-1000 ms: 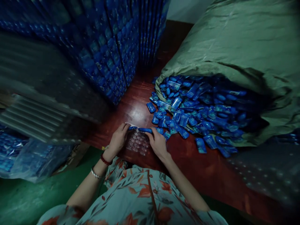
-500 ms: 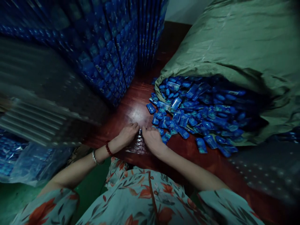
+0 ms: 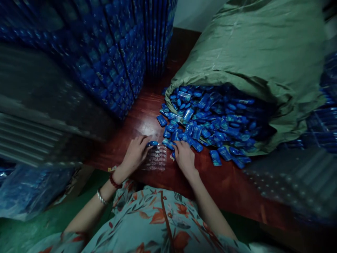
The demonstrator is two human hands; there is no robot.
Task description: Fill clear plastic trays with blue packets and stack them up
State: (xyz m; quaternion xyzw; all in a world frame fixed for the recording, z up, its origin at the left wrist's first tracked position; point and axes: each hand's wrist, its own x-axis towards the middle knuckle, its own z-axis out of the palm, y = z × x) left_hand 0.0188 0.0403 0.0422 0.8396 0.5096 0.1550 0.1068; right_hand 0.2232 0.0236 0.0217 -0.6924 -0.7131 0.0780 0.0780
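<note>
At the bottom centre of the frame, a floral garment (image 3: 158,218) is seen from above, with two bare forearms reaching up from it over a red-brown desk (image 3: 223,189). At the centre, a clear moulded tray (image 3: 159,160) is laid flat on the desk between the hands; its left part is covered by the left hand (image 3: 134,153), while the right hand (image 3: 185,157) is set apart, just beyond its right edge. The left hand is thus the nearer one.

A small blue packet (image 3: 152,143) is pinched at the tips of the left fingers, its long axis pointed roughly across the frame, from left to right. It is held by the tray's far edge, so that most of the tray's hollows are found below it in the frame and slightly to the right. The right fingers are curled at the near edge of a loose heap of blue packets (image 3: 196,131); whether one is gripped cannot be told.

Farther off, the heap is seen spilling from a large green sack (image 3: 252,52) at upper right. At upper left, tall stacks of blue-filled trays (image 3: 105,59) are lined up.
</note>
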